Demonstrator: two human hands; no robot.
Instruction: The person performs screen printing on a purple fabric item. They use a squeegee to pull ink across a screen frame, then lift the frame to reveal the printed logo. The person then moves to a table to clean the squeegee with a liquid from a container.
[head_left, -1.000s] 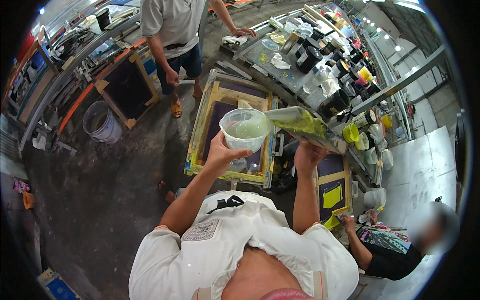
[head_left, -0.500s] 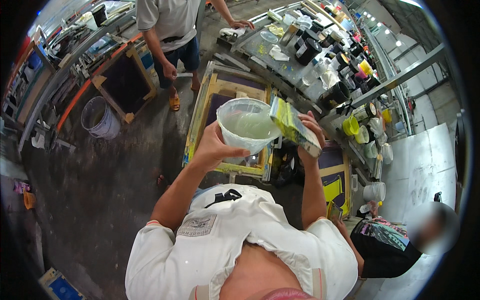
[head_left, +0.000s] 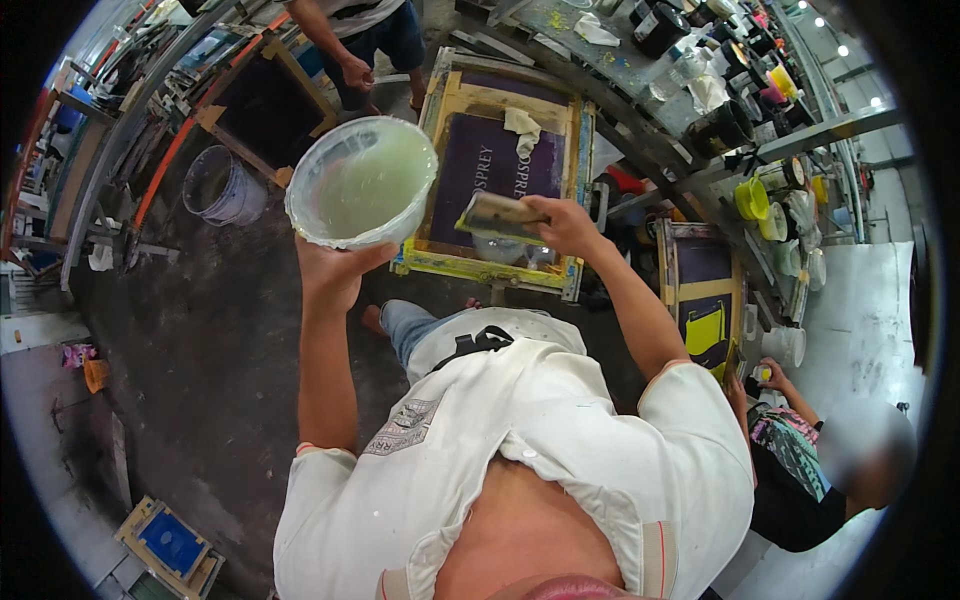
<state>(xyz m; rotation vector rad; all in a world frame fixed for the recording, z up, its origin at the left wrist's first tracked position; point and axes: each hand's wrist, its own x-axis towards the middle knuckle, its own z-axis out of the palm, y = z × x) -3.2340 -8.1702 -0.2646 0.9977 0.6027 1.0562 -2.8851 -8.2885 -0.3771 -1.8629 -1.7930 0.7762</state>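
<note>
My left hand grips a translucent plastic tub from below, thumb along its side. The tub is tilted and shows a pale greenish liquid inside. My right hand is closed around a squeegee, a flat block with yellow stains along its edge. Below and beyond the squeegee lies a wooden-framed printing screen with dark purple mesh and tape round its border. A crumpled pale cloth rests on that mesh. The squeegee is apart from the tub, in the air over the screen's near end.
A standing person is beyond the screen. At left are a bucket and a leaning screen. Ink pots crowd the bench at far right. Another person works at right. A blue-mesh screen lies lower left.
The tub has moved left, away from the screen, and tilted further. The squeegee has left the tub's rim and turned flatter, over the screen. My view has shifted, uncovering more purple mesh.
</note>
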